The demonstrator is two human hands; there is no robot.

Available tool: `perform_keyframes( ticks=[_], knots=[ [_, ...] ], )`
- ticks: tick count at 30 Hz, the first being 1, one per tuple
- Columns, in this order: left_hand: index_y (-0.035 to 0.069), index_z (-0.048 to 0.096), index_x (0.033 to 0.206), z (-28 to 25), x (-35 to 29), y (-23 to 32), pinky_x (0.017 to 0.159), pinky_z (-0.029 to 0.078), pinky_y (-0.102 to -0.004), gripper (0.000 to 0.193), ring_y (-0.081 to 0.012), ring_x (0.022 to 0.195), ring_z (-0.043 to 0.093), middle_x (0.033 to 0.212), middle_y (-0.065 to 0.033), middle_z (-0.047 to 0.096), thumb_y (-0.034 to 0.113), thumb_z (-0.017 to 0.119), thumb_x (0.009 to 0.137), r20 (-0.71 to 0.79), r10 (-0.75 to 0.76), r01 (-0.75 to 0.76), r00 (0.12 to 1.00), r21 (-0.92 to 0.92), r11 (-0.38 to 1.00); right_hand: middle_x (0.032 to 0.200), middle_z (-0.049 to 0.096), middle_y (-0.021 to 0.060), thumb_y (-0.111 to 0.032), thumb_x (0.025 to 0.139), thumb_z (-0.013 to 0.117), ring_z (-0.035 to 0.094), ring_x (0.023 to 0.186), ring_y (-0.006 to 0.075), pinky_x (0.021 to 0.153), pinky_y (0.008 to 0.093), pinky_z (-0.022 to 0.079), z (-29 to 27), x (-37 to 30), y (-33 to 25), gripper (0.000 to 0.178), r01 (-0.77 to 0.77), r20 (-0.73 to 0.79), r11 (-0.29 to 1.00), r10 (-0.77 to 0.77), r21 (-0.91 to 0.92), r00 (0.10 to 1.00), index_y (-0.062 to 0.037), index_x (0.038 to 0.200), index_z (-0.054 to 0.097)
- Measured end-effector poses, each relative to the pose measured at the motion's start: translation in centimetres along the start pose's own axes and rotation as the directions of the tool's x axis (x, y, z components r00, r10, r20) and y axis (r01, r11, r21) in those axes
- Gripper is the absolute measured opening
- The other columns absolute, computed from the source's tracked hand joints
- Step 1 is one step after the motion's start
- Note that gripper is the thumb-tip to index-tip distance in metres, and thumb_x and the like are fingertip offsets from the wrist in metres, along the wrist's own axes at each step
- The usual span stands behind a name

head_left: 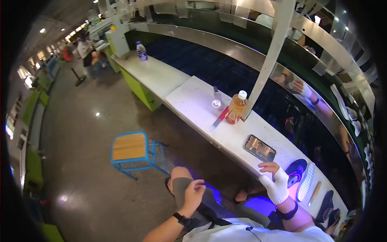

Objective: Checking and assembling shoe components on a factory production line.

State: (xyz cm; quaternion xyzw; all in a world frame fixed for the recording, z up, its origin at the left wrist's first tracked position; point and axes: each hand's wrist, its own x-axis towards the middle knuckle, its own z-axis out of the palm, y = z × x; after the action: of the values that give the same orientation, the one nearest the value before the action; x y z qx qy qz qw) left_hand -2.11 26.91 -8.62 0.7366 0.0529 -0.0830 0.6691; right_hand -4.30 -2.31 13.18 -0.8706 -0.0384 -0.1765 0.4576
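My left hand (194,197), bare and with a black watch at its wrist, hangs over my lap. Its fingers are loosely bent, with nothing visible in them. A white glove with bare fingertips covers my right hand (277,184), which hovers by the bench's near edge. Thumb and fingers stand apart there, holding nothing I can see. Just beyond it lies a phone (260,148) with a lit picture on its screen. To its right are a dark shoe upper (296,170) with pink trim and a white shoe sole (306,182).
On the white bench (187,94) stand an amber drink bottle (237,108), a clear bottle (217,101) and a purple-labelled bottle (141,51). A yellowish tool (315,193) and more dark shoes (325,205) lie right. A dark conveyor (201,60) runs behind; a stool (130,147) stands left.
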Motion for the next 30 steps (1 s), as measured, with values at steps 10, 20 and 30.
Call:
perform_keyframes(
  ticks=[10,20,30],
  knots=[
    [0.000,0.066,0.125,-1.2,4.1,-5.2,0.093,0.056,-0.0310,0.027,-0.0183,0.105,0.071,0.117,-0.0113,0.074,0.004,0.070,0.099,0.092,-0.146,0.163,0.985,-0.228,0.960,0.114,0.077,0.0142,-0.006,0.086,0.085,0.075,0.099,0.0274,0.082,0.0378,0.062,8.1,5.2,-2.3,0.022,-0.044,0.263,0.995,0.065,-0.085,0.963,-0.0023,0.104,0.073],
    [0.000,0.067,0.123,1.4,5.6,-2.3,0.094,0.056,-0.0306,0.024,-0.0175,0.105,0.072,0.118,-0.0111,0.075,0.005,0.069,0.100,0.273,-0.101,0.146,0.957,-0.148,0.978,0.104,0.075,0.0160,0.004,0.085,0.072,0.073,0.094,0.0294,0.087,0.0390,0.058,0.5,1.4,-2.0,0.012,-0.149,-0.147,0.959,0.116,-0.241,0.982,-0.0003,0.096,0.071],
    [-0.002,0.057,0.144,21.4,0.7,15.3,0.110,0.049,-0.0434,0.056,-0.0366,0.130,0.062,0.141,-0.0211,0.064,0.017,0.076,0.095,0.596,0.581,-0.698,0.554,-0.047,0.714,0.141,0.062,0.0248,-0.030,0.081,0.084,0.059,0.129,0.0471,0.112,0.0571,0.044,-12.5,-16.6,10.5,0.067,-0.382,-0.340,0.578,0.186,-0.721,0.922,0.0013,0.136,0.062]
  ],
)
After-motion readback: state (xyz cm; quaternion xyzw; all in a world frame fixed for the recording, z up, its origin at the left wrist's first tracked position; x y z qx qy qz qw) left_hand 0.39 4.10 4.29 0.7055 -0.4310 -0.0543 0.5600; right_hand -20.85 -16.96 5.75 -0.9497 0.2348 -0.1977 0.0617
